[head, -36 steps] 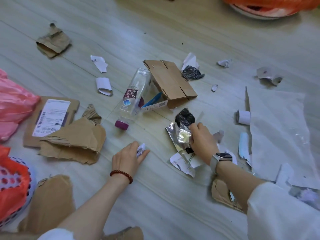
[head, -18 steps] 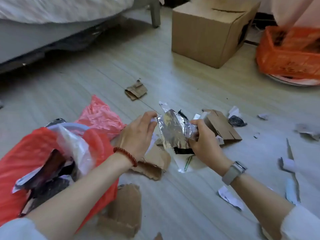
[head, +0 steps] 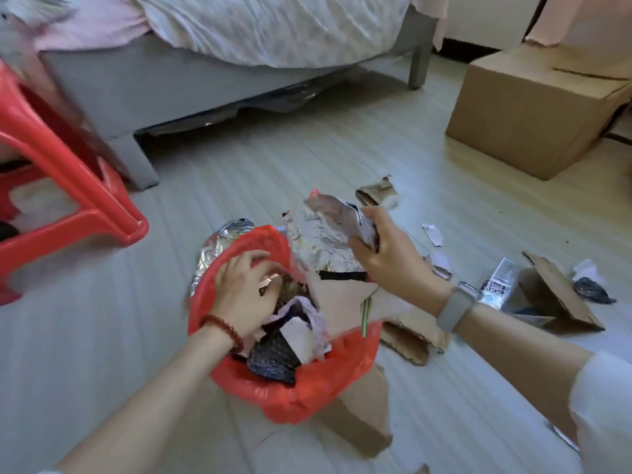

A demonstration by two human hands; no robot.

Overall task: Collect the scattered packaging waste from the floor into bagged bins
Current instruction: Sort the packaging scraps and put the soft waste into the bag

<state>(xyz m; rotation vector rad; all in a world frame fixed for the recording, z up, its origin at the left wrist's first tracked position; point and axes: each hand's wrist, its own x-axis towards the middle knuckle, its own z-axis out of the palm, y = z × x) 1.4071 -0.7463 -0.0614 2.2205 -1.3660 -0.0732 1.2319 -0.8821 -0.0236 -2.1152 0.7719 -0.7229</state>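
Note:
A bin lined with a red bag (head: pixel 301 395) stands on the floor in the middle, with paper and dark wrappers inside. My left hand (head: pixel 246 292) reaches into its mouth with curled fingers; whether it holds a scrap I cannot tell. My right hand (head: pixel 393 258) grips a bundle of crumpled silver foil wrapper (head: pixel 321 237) and paper scraps just above the bin's far right rim. Torn cardboard (head: pixel 410 333) lies right of the bin, more cardboard (head: pixel 362 415) under its near side.
A red plastic stool (head: pixel 68 186) stands at the left. A bed (head: pixel 239 63) runs across the back, a large cardboard box (head: pixel 533 107) at the back right. A clear bottle (head: pixel 499 285), an open small carton (head: pixel 561 295) and paper scraps (head: pixel 432 234) lie on the floor right.
Both hands have carried the foil bundle leftward to the red-bagged bin. My left hand let go of the foil and now dips into the bin; the view swung up and left.

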